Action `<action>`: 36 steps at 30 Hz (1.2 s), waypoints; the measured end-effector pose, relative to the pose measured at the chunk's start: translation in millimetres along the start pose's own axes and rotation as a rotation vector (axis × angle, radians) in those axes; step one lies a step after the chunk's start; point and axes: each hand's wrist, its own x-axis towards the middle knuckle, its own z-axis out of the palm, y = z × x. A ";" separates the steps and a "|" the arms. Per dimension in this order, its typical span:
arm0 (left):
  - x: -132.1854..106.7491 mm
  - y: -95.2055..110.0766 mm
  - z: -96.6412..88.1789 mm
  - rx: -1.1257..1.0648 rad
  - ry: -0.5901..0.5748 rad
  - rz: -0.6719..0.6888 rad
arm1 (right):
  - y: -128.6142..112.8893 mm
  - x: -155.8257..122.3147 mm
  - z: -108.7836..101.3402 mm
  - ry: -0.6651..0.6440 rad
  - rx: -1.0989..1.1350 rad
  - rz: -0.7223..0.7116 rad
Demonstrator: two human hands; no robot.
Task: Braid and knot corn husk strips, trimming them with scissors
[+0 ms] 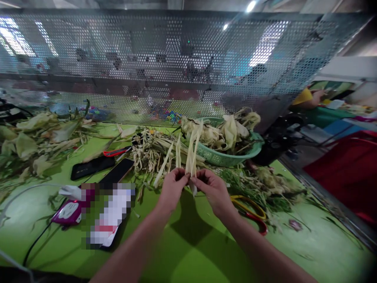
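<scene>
Pale strips of corn husk (pixel 193 151) stand upright between my two hands, above the green table. My left hand (pixel 176 182) pinches them near their lower ends, thumb against fingers. Close beside it, my right hand (pixel 210 186) pinches the same strips, the thumbs almost touching. More pale strips rise behind my left hand. Just beyond lies a pile of knotted dried husk pieces (pixel 150 155). To the right of my right hand rest scissors (pixel 250 207) with yellow and red handles, partly hidden by my forearm.
A green plastic basket (pixel 232 159) full of husks stands behind my hands. Loose husks (pixel 35 137) cover the left side. Phones (pixel 92 167), a purple power box (pixel 69 212) with cables and a red-handled cutter (pixel 116 151) lie left. A perforated metal screen (pixel 141 63) closes the back.
</scene>
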 end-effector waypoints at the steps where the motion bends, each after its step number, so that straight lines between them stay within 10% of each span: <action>1: -0.4 0.6 -0.1 0.003 -0.005 -0.002 | -0.2 0.6 -1.0 0.006 -0.019 -0.013; 8: -1.0 1.7 -2.2 0.024 -0.037 -0.016 | -2.7 3.9 -5.0 0.092 -0.116 -0.101; 36: 3.5 -4.1 -4.8 -0.035 -0.052 -0.041 | -1.8 6.6 -10.8 -0.220 -0.030 0.020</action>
